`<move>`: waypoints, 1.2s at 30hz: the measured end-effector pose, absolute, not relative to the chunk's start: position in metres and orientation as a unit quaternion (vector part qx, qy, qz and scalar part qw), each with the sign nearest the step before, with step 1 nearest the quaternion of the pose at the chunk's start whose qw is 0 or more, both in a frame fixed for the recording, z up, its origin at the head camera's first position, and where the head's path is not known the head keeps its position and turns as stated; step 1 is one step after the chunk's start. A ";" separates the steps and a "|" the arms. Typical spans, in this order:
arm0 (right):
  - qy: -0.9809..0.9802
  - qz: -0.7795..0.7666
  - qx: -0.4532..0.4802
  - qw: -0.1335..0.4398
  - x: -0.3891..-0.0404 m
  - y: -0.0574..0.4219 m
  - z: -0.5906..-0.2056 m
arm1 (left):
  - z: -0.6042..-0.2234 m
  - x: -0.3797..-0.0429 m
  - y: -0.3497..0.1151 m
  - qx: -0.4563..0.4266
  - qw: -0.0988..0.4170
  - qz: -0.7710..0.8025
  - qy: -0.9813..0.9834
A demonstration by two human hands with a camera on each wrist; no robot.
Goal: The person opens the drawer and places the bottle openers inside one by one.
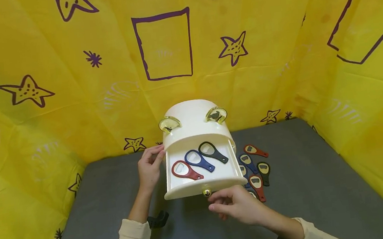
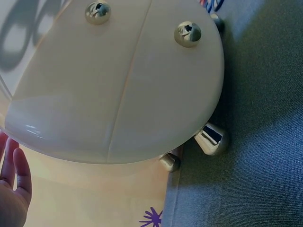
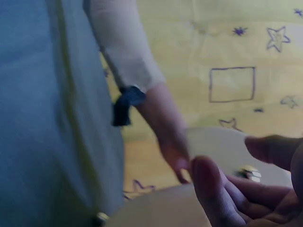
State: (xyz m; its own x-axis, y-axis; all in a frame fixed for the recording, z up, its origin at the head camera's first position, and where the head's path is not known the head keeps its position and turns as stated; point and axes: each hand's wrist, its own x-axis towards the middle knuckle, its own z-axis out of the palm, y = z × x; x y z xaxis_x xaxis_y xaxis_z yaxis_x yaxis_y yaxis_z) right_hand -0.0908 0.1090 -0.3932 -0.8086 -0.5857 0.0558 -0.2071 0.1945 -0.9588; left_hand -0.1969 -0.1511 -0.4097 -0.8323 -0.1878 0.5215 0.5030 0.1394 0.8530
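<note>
A cream-white rounded box point(image 1: 192, 115) with gold ring-shaped fittings on top stands with its drawer point(image 1: 205, 187) pulled out. Inside lie a red bottle opener point(image 1: 194, 174), a blue bottle opener point(image 1: 205, 164) and a black bottle opener point(image 1: 219, 155), side by side. My left hand point(image 1: 149, 171) touches the box's left side with its fingertips; only part of that hand point(image 2: 14, 184) shows in the left wrist view. Just below and right of the drawer's gold knob point(image 1: 207, 192) is my right hand point(image 1: 238, 205), loosely bent and holding nothing. Whether its fingertips touch the knob is unclear.
Several more bottle openers, such as a red one point(image 1: 256, 183) and a black one point(image 1: 263, 168), lie on the grey tabletop point(image 1: 311, 176) right of the box. Small metallic feet point(image 2: 211, 138) support the box. Yellow patterned cloth point(image 1: 265, 16) surrounds the table's back and sides.
</note>
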 end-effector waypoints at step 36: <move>0.714 -0.682 -0.155 0.025 -0.098 0.075 -0.423 | -0.409 -0.195 -0.152 -0.099 0.255 -0.646 -0.712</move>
